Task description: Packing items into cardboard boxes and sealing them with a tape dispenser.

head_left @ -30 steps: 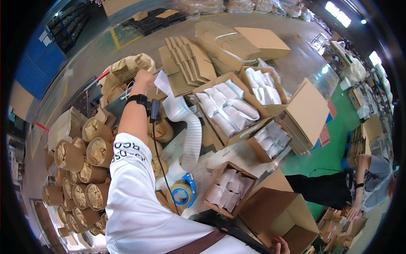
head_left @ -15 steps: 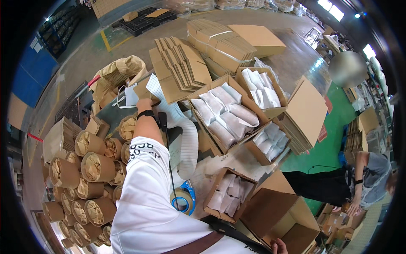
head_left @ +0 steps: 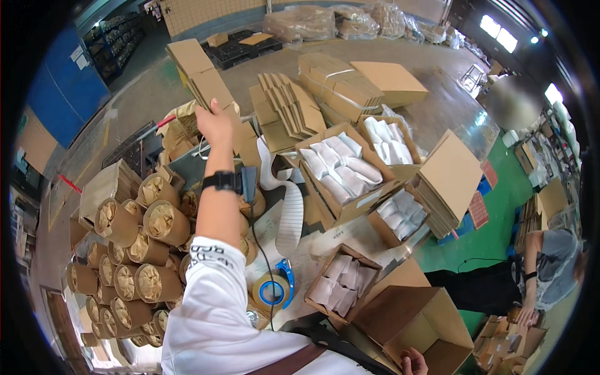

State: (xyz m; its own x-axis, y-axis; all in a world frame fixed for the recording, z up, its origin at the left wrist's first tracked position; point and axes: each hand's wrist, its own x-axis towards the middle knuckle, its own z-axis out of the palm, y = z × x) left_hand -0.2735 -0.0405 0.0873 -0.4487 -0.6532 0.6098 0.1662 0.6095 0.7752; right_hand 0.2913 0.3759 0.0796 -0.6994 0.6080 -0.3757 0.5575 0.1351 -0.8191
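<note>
My left hand (head_left: 215, 125), with a black band on its wrist, is closed on a folded flat cardboard carton (head_left: 199, 72), held up beyond the work table. Low at the right, only the curled fingers of my right hand (head_left: 414, 362) show, at the near edge of an open cardboard box (head_left: 397, 315). The visible inside of that box holds nothing. Left of it stands a smaller carton (head_left: 312, 290) packed with white-wrapped pouches. A blue tape dispenser (head_left: 286, 275) lies on the table between it and my left arm.
Several brown paper tubs (head_left: 165, 223) stuffed with crumpled paper are stacked at left. Larger cartons (head_left: 359, 203) of wrapped pouches stand right of centre. Flat cardboard stacks (head_left: 287, 103) lie behind. A hanging cable (head_left: 256, 250) runs beside my left arm. Another person (head_left: 556, 269) works at far right.
My left hand has lifted the folded carton from the table's far left, up and away from me. The view has shifted slightly. My right hand has stayed by the open box.
</note>
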